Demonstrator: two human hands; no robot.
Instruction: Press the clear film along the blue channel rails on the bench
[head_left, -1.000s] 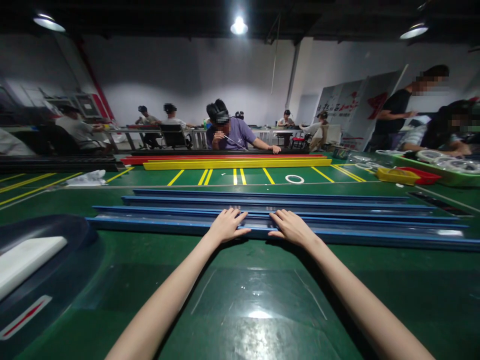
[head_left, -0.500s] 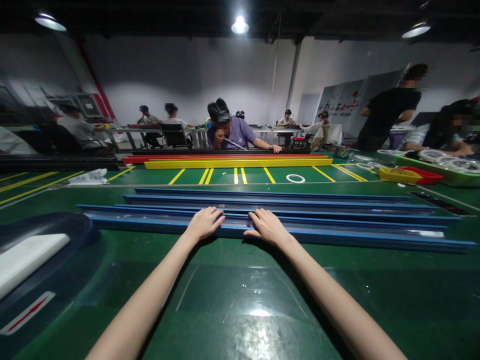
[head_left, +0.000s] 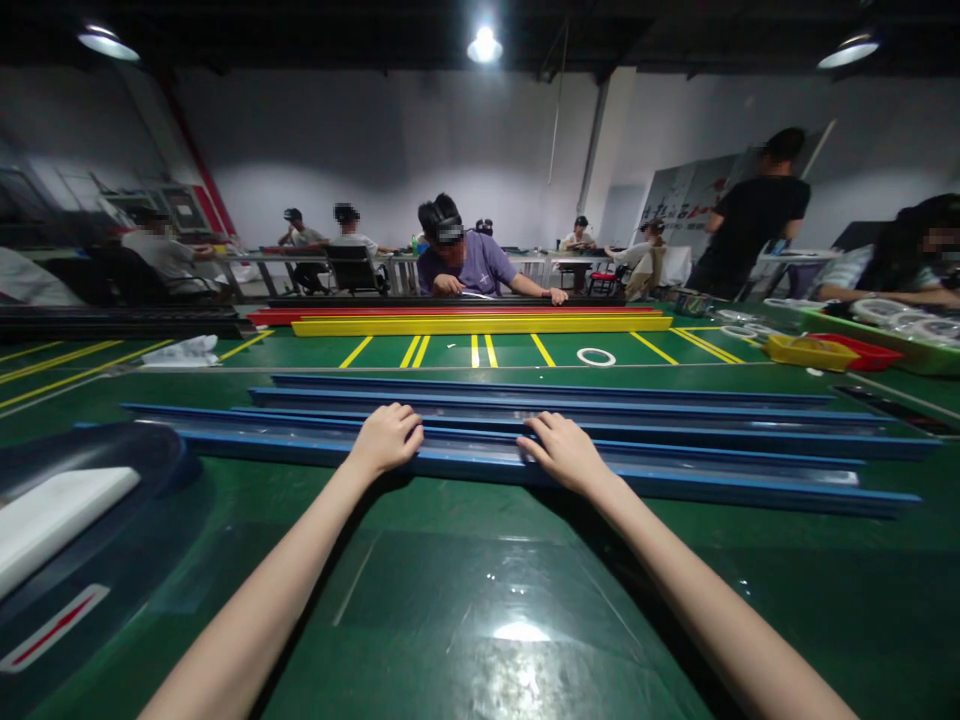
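Observation:
Several long blue U-shaped channels lie side by side across the green table. My left hand [head_left: 385,440] is curled over the upper edge of the nearest blue channel [head_left: 469,462], left of its middle. On the same channel, right of its middle, my right hand [head_left: 566,450] has its fingers over the edge and its thumb on the near side. The undersides of both hands' grips are hidden. Just beyond lies another blue channel [head_left: 750,420], parallel to the near one.
Yellow [head_left: 480,326] and red channels lie farther back, with a person [head_left: 469,260] behind them. A white ring [head_left: 596,357] lies on the table [head_left: 450,590]. Yellow [head_left: 810,351] and red trays stand right. A dark rounded object with a white bar [head_left: 67,520] is at near left.
The nearest blue channel has slid left relative to the others. My hands are farther apart, the left more to the left and the right more to the right.

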